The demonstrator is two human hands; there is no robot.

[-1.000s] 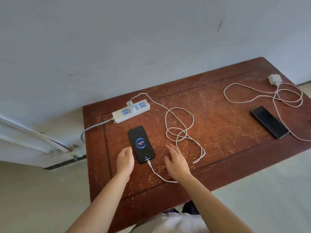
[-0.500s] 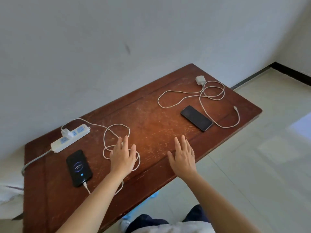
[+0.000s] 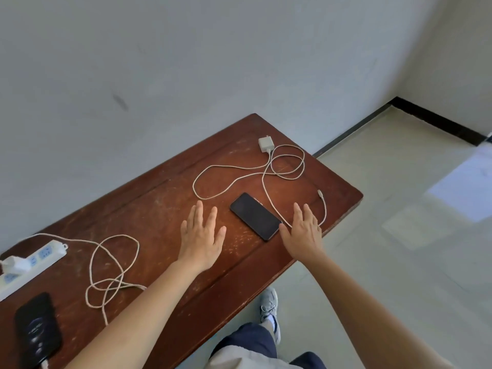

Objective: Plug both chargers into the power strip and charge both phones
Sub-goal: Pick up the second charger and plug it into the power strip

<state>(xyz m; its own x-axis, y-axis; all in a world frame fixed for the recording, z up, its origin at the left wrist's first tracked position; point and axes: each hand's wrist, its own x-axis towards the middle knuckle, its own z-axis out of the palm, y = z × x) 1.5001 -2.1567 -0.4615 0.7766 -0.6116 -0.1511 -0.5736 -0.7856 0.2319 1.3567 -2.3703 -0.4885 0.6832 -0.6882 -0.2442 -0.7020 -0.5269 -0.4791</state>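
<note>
A dark-screened phone (image 3: 255,216) lies flat on the wooden table (image 3: 165,209). My left hand (image 3: 201,235) hovers open just left of it, and my right hand (image 3: 302,230) is open just right of it, over a loop of white cable (image 3: 269,171). That cable runs from a loose white charger (image 3: 265,144) near the far edge; its free plug tip (image 3: 320,193) lies beyond my right hand. At far left a white power strip (image 3: 32,262) has another charger (image 3: 14,264) plugged in, and its cable (image 3: 106,272) leads to a second phone (image 3: 37,331) with a lit screen.
The table stands against a grey wall (image 3: 186,62). Its right end and near edge drop off to a pale tiled floor (image 3: 399,235). My legs and a grey shoe (image 3: 269,307) are below the near edge.
My view and both hands have shifted right along the table, from the lit phone by the power strip to either side of the dark phone. Nothing was picked up.
</note>
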